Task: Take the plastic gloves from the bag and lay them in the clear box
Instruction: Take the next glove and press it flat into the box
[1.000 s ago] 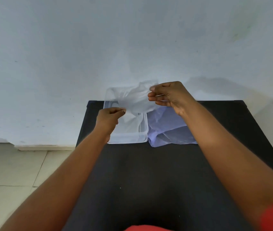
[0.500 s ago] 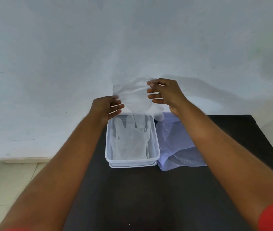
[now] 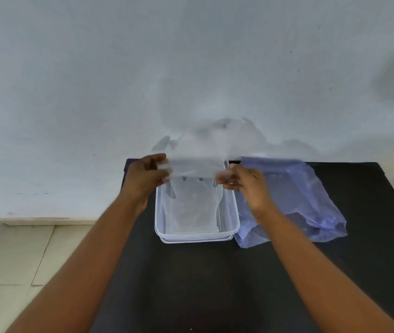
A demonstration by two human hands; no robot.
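Observation:
A thin clear plastic glove (image 3: 198, 155) is stretched flat between both hands, above the far end of the clear box (image 3: 197, 234). My left hand (image 3: 145, 179) pinches its left edge and my right hand (image 3: 244, 181) pinches its right edge. The glove's fingers point away toward the wall and look blurred. The rectangular clear box stands on the black table (image 3: 191, 284), and at least one more glove (image 3: 192, 207) lies flat on its floor. A bluish translucent bag (image 3: 304, 200) lies flat to the right of the box, touching it.
A pale wall (image 3: 191, 68) rises directly behind the table. Beige floor tiles (image 3: 11, 260) and a skirting ledge show at the lower left. The table's near half holds only my forearms.
Both hands have come lower and nearer to the box, now spreading the glove wide between them. The right hand has shifted from above the bag to the box's right rim. The camera tilted.

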